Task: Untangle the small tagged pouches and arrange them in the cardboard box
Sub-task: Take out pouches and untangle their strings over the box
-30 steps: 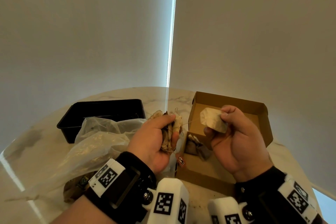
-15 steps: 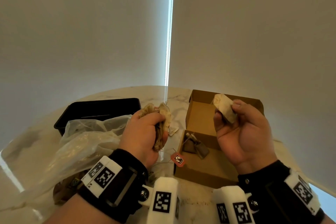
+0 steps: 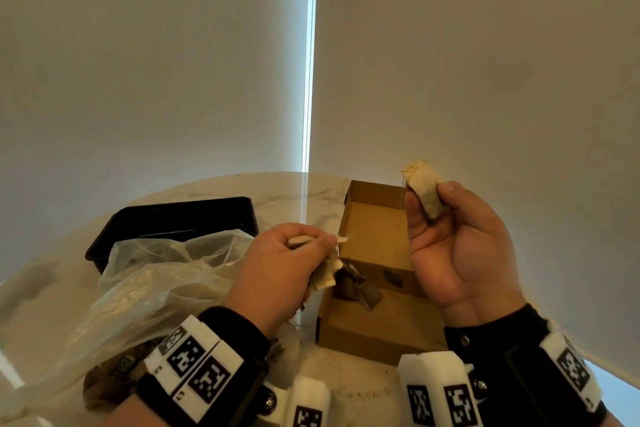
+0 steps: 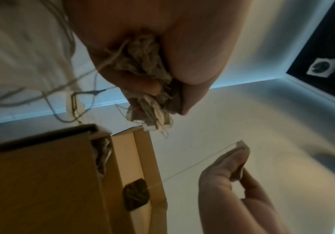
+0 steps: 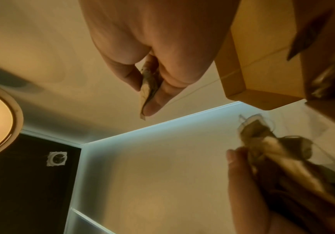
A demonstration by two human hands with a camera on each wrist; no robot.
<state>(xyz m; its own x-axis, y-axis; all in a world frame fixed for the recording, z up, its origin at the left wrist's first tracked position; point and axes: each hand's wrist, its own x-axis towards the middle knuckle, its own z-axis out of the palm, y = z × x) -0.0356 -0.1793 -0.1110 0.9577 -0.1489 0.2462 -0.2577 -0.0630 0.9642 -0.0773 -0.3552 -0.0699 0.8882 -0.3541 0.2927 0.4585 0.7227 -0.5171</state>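
1. The right hand point(image 3: 460, 246) is raised at about 2 o'clock in the head view, above the far right corner of the cardboard box point(image 3: 377, 343). Its thumb and fingers point(image 3: 446, 189) are curled onto a single pale pouch point(image 3: 424, 185), pinching its lower end so that the long axis stands nearly upright.
2. A thin string point(image 4: 194, 164) runs taut from that pouch toward the box and the left hand's side; where it ends cannot be made out.
3. The left hand point(image 3: 280, 274) sits at about 9 o'clock from the box, just beside its left wall. Its fingers are closed round a crumpled bunch of pouches point(image 4: 146, 82), with loose strings point(image 4: 66, 88) hanging out of the fist.
4. My reading is that the coming move turns on this line: the single pouch lies up and to the right of the bunch, at about 2 o'clock from it, so drawing further that way should free the string. The right hand is the nearer one to the box's open top for setting the pouch down.
5. The box holds a few dark pouches point(image 3: 360, 288) near its left wall; most of its floor is bare.
6. A black tray point(image 3: 173, 218) stands at 10 o'clock on the surface point(image 3: 284, 191); its contents are hidden. A clear plastic bag point(image 3: 149, 288) lies crumpled in front of it.
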